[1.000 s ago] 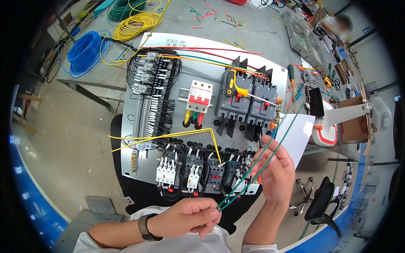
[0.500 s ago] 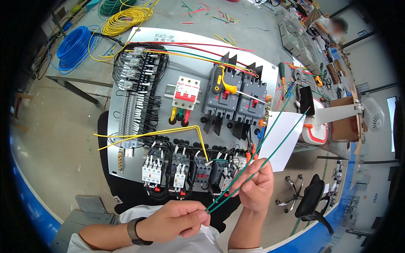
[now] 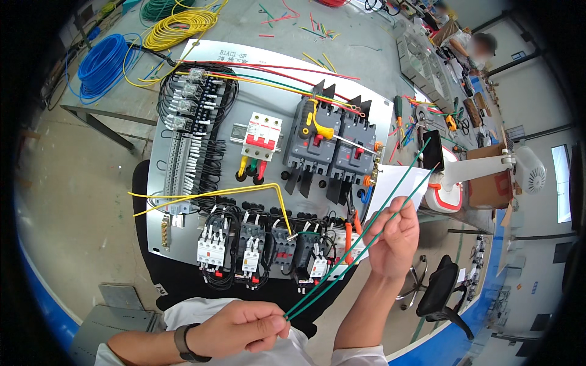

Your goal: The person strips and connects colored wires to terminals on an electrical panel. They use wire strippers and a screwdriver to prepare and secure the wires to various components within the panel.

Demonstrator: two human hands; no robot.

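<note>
Two green wires (image 3: pixel 334 281) run side by side between my hands, in front of the lower right of a metal panel. My left hand (image 3: pixel 255 328) pinches them together at their lower end. Higher up and to the right, my right hand (image 3: pixel 394 235) grips them with its fingers closed, and their free ends stick out beyond it. On the panel, yellow wires (image 3: pixel 238 190) bend down into a contactor (image 3: pixel 284 251). Pliers with orange handles (image 3: pixel 348 243) lie just left of my right hand. A yellow-handled screwdriver (image 3: pixel 319 127) rests across two dark circuit breakers (image 3: pixel 354 149).
The panel (image 3: pixel 160 210) also bears a small white breaker (image 3: pixel 263 135) and terminal rows. Blue (image 3: pixel 102 67) and yellow (image 3: pixel 177 29) wire coils lie at the far left. A white sheet (image 3: pixel 390 183), a phone (image 3: pixel 432 149) and tools are at the right. Another person (image 3: pixel 455 41) sits far right.
My right hand has moved right and up along the green wires, away from my left hand. My left hand has shifted slightly down and left, still pinching them. The view has shifted slightly.
</note>
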